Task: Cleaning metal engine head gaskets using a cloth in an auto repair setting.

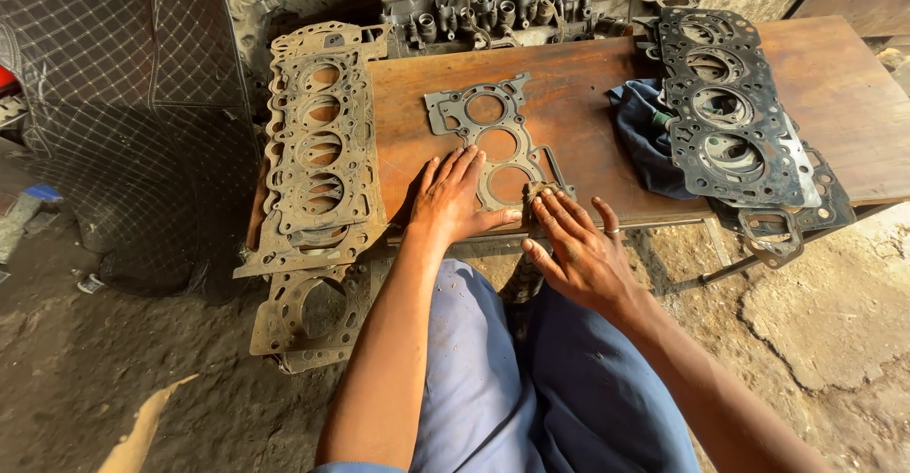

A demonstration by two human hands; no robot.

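2 hands on 1 grey head gasket (493,141) lying flat near the front edge of the wooden table (578,103): left hand (453,203) is spread open, palm pressed flat on the gasket's near-left part, gripping nothing. Right hand (578,245) has fingers loosely extended, fingertips resting on a small dark pad-like piece (542,191) at the gasket's near end; cannot tell if it's pinched. Rusty gasket stack (318,151) at the left edge, black gasket stack (730,113) over a blue cloth (645,141) right, cylinder head (483,4) behind.
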